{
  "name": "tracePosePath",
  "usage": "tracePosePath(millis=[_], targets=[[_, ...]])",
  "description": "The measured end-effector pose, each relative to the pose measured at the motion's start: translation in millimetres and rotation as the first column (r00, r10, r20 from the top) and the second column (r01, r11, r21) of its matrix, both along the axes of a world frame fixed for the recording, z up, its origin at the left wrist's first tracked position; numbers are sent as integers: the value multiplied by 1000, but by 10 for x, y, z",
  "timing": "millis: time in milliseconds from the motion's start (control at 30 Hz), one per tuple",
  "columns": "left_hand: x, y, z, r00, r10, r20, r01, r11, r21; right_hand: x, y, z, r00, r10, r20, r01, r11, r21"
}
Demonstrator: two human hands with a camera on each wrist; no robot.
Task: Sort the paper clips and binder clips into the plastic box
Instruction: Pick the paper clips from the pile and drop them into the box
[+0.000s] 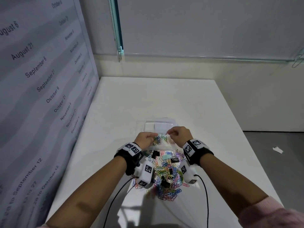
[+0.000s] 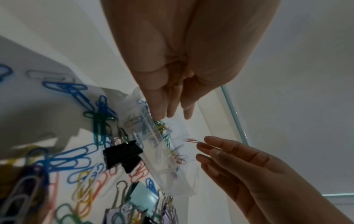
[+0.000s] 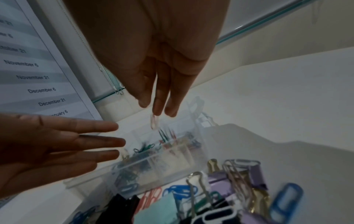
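Observation:
A clear plastic box [image 1: 148,125] with small compartments sits on the white table, and coloured paper clips lie in its near cells. My right hand [image 1: 170,133] hovers over the box [image 3: 172,163] and pinches a pink paper clip [image 3: 154,122] at its fingertips. That pink paper clip [image 2: 191,140] hangs above the middle cells. My left hand [image 1: 152,137] is over the box's left end, its fingers [image 3: 107,141] straight and spread, holding nothing. A mixed pile of paper clips [image 1: 166,176] and black binder clips [image 1: 155,153] lies just in front of the box.
A mint binder clip [image 1: 166,157] and purple binder clips [image 3: 220,181] lie at the pile's far edge. A printed date chart [image 1: 41,96] stands along the table's left side. Cables [image 1: 115,199] trail from both wrists. A paper scrap [image 1: 278,149] lies on the floor.

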State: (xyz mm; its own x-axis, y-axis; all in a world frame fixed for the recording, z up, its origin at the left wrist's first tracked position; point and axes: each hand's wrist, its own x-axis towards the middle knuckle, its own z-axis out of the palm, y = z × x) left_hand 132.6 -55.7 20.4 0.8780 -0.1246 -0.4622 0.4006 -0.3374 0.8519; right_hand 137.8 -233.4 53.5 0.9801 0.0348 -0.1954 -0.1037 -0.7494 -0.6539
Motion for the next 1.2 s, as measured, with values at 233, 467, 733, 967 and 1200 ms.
tracePosePath(millis=[233,467,733,967,1200], targets=[[-276,131,92,988,-65,142,63,998,18,-161,-12,-111,999,39,-29,-40,999,-24],[-653,198,-121,839,-544,10,478,745,466,-607,-16,-286,946,307,-104,-316,945,-87],[-863,43,-304,821,-569,47,430,670,605,-787,150,-448,858,462,-223,-510,818,-267],[-882,60,-286,872,-479,102,362,771,524,-811,168,-426,851,454,-265,-517,815,-263],[-876,142,-218,938,-319,132,245,885,396,-779,82,-341,898,374,-230,-417,891,-180]])
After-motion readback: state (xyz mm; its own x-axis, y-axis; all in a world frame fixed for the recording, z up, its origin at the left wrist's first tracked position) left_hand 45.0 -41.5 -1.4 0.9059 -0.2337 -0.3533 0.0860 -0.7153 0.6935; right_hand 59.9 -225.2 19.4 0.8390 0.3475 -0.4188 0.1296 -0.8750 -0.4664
